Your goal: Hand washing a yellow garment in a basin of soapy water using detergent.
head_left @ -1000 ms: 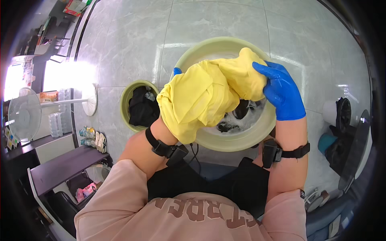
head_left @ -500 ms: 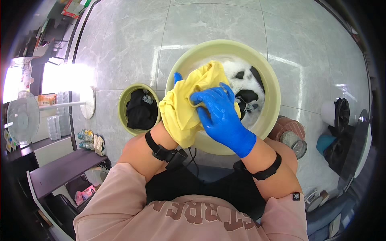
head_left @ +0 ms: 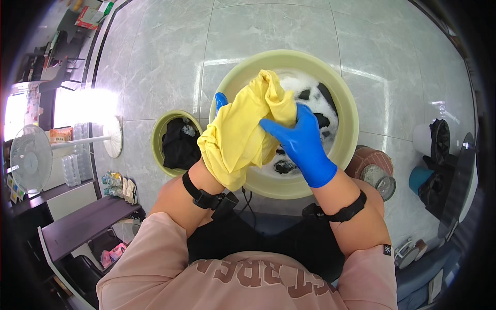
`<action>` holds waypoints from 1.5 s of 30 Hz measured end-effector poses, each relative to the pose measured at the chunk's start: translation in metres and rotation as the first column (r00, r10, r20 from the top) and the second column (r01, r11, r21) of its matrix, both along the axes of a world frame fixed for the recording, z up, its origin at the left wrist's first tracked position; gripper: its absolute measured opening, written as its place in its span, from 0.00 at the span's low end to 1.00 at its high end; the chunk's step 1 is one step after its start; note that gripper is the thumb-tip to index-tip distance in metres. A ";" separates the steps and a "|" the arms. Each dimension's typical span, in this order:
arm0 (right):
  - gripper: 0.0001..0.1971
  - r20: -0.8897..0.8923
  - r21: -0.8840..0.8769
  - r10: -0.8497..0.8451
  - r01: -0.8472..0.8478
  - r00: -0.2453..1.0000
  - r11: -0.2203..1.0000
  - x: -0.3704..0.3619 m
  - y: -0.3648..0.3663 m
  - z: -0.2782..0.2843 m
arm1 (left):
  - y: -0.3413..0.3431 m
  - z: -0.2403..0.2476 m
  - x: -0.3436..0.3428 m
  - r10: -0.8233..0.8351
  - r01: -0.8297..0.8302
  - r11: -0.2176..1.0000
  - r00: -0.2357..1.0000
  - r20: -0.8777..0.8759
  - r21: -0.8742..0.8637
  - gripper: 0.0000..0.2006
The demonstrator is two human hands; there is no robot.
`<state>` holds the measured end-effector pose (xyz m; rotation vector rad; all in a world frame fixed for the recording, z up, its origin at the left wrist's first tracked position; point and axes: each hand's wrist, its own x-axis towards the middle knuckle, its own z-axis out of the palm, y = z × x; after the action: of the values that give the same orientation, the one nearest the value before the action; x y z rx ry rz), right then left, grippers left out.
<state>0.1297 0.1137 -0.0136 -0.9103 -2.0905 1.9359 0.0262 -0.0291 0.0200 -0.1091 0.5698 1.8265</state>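
Note:
A bunched yellow garment (head_left: pixel 237 132) hangs over the near left part of a large pale-green basin (head_left: pixel 351 111). My left hand (head_left: pixel 220 100), in a blue glove, bears it from beneath. Only a bit of that glove shows past the left edge; the cloth covers the rest of the hand and the wrist. On the right side, my blue-gloved right hand (head_left: pixel 305 142) grips the cloth, thumb on top and fingers partly hidden behind the fold. Below, in the basin, dark wet clothes (head_left: pixel 321 120) lie among white suds (head_left: pixel 297 84).
A smaller green basin (head_left: pixel 156 147) with black clothing (head_left: pixel 181 150) stands left of the large one. Farther left are a white fan (head_left: pixel 32 155) and a dark bench (head_left: pixel 90 222). By my right knee sits a reddish-brown round object (head_left: pixel 364 161); a blue-green bin (head_left: pixel 419 179) stands beyond.
My right hand has shifted from on top of the yellow garment to its right edge, slightly lower. The upper end of the garment has risen and bunched differently.

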 end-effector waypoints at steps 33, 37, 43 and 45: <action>0.23 -0.014 0.798 0.339 -0.193 0.941 0.571 0.019 -0.093 0.067 | 0.002 -0.013 0.010 -0.297 -0.059 0.933 0.432 -0.852 -0.355 0.30; 0.21 -0.231 0.684 0.452 -0.187 0.862 0.705 0.014 -0.067 0.058 | -0.006 -0.027 0.008 0.071 -0.073 0.997 0.997 0.040 0.037 0.29; 0.14 -0.467 0.477 0.319 -0.069 0.825 0.876 -0.009 0.012 0.042 | 0.009 0.028 0.017 -0.420 -0.197 0.907 -0.435 -0.796 -0.371 0.26; 0.15 -0.416 0.567 0.142 0.134 0.898 0.813 -0.007 0.038 0.032 | 0.012 0.049 0.017 -0.408 -0.248 0.909 -0.685 -0.603 -0.335 0.26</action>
<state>0.1225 0.1522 0.0182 -0.2918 -2.1725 1.1895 0.0435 -0.0166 0.0689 1.8679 2.2839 0.6319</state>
